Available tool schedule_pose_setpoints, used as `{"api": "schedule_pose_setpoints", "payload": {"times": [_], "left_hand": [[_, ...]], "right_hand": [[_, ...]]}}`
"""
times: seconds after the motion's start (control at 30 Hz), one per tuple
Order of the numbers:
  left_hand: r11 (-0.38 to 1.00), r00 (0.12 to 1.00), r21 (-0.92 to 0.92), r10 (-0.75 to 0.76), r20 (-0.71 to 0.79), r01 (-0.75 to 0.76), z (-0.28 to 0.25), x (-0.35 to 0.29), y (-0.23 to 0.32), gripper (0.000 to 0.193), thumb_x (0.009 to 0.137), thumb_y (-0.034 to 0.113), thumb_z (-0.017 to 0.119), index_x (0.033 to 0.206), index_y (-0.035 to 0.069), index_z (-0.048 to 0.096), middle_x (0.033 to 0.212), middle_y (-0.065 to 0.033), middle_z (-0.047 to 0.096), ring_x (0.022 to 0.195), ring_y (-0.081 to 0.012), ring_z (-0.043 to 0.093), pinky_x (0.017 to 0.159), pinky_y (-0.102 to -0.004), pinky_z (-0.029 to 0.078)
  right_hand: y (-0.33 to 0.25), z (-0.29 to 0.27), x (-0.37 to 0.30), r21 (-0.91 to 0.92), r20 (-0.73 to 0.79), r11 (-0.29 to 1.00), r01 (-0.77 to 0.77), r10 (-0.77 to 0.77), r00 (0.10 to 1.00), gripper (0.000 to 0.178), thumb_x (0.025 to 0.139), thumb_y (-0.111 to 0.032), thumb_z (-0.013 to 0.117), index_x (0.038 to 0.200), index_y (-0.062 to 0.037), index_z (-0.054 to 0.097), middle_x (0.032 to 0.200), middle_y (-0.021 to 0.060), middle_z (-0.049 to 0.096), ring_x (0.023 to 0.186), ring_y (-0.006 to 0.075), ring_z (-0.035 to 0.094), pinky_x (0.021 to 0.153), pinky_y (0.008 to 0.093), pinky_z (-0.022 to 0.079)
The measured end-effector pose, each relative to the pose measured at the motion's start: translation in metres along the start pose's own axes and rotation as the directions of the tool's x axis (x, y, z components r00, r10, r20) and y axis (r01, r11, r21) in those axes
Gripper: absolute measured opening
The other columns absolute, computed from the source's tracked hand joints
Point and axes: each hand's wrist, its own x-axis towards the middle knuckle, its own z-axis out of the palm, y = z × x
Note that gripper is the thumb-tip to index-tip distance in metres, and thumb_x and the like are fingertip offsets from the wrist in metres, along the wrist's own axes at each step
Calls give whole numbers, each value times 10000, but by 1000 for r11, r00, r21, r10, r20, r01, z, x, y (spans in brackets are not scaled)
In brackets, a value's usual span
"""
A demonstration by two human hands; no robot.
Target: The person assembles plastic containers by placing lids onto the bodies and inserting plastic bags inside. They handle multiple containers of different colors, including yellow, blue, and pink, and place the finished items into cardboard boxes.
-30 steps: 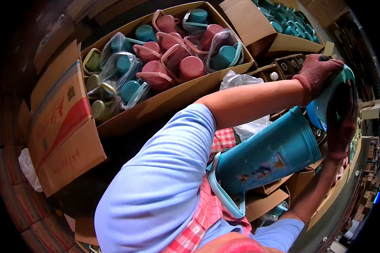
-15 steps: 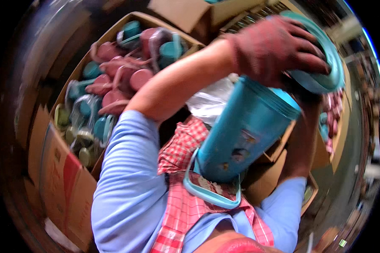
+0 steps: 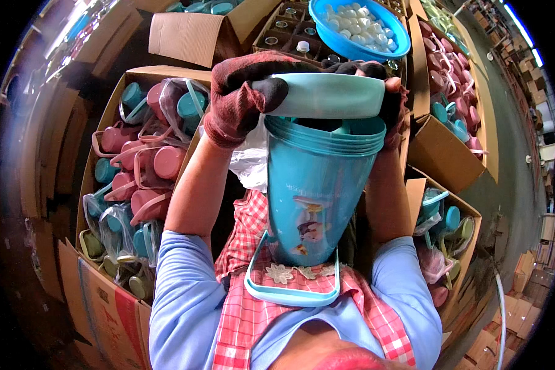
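Note:
A tall teal plastic jug point(image 3: 314, 179) with a threaded neck and a printed picture leans against my checked apron point(image 3: 253, 327). A light-blue loop handle point(image 3: 293, 296) hangs by its lower end. Over its mouth sits a pale teal round lid point(image 3: 327, 95), with a dark gap showing between lid and neck. My left hand point(image 3: 243, 92), in a dark red glove, grips the lid's left side, thumb on its front. At the lid's right edge, my gloved right hand point(image 3: 391, 108) closes on it; part of that hand is hidden behind lid and jug.
A carton point(image 3: 89, 277) of pink, teal and green jugs stands at left. More jugs fill a carton point(image 3: 447, 151) at upper right and another point(image 3: 468, 213) at lower right. A blue basin point(image 3: 407, 43) of small white pieces rests on a divided crate of bottles point(image 3: 280, 28).
My left hand and the lid have moved left and down, bringing the lid over the jug's mouth. The jug is more upright, and my right hand now shows at the lid's right edge.

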Motion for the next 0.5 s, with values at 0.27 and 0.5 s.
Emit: {"api": "schedule_pose_setpoints", "payload": {"times": [0.27,0.5], "left_hand": [[977,977,27,212,26,-213,0,-2,-16,500,766,439,645,938,-31,655,929,-151,655,868,-252,626,809,-342,478],[969,974,-103,227,24,-224,-3,-13,-17,569,757,503,635,1001,-11,627,960,-212,643,926,-337,602,869,-445,449]], "right_hand": [[-6,41,3,-416,239,810,414,-342,909,464,858,-466,504,854,-8,575,860,183,610,835,312,599,750,431,500],[-10,53,-13,-648,17,745,160,-196,981,476,871,-515,469,834,-45,531,848,160,598,867,328,573,818,450,448]]}}
